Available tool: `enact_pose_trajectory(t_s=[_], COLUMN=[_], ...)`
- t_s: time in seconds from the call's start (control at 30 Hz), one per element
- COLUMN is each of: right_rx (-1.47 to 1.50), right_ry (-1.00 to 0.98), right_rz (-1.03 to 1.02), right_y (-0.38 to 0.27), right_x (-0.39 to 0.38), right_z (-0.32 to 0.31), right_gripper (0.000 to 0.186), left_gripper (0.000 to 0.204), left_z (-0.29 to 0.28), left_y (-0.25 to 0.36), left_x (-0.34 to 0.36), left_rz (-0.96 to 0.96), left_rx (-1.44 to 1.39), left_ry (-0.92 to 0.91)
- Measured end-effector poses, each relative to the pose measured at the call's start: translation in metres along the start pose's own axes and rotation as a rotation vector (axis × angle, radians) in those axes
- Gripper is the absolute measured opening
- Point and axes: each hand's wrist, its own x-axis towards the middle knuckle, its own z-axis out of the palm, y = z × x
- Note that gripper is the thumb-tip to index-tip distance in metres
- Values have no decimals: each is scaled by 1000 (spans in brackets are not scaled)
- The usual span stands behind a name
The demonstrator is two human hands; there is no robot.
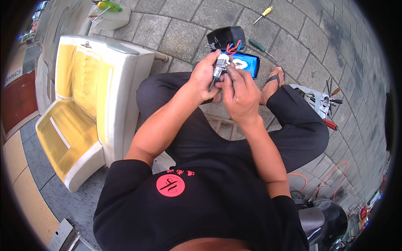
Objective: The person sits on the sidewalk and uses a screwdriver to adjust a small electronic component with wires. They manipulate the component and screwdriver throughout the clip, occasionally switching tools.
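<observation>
In front of me, above my knees, my left hand is closed round a small silver metal part with a white end and a dark thin tip pointing down. Against its right side, my right hand has its fingers bent and pinched at the part's lower end; the fingertips partly hide it. Just beyond the hands lies a blue box-like unit with a white patch, red and blue wires at its edge. Behind it is an open black case.
A green-handled screwdriver and a yellow-handled screwdriver lie on the paving. At right is a tool holder with several tools. A yellow-and-white seat stands at left, a pale container behind it. An orange cable lies lower right.
</observation>
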Motion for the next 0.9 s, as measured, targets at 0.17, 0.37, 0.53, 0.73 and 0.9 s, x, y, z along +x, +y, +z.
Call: enact_pose_trajectory(t_s=[0.17,0.37,0.53,0.73,0.9], right_rx=[312,287,264,190,214], right_ry=[-151,-284,-234,-168,-204], right_rz=[278,296,268,224,262], right_y=[-14,-14,-19,-18,-14], right_x=[-4,-2,-3,-4,-7], right_z=[-15,-25,-22,-19,-21], right_gripper=[63,81,77,77,76], left_gripper=[40,41,41,42,47], left_z=[2,-2,2,17,16], left_y=[1,1,-1,-1,0], left_x=[-1,1,0,-7,-8], left_rz=[-12,29,27,-17,-54], left_rx=[15,36,25,61,148], left_ry=[24,-25,-3,111,76])
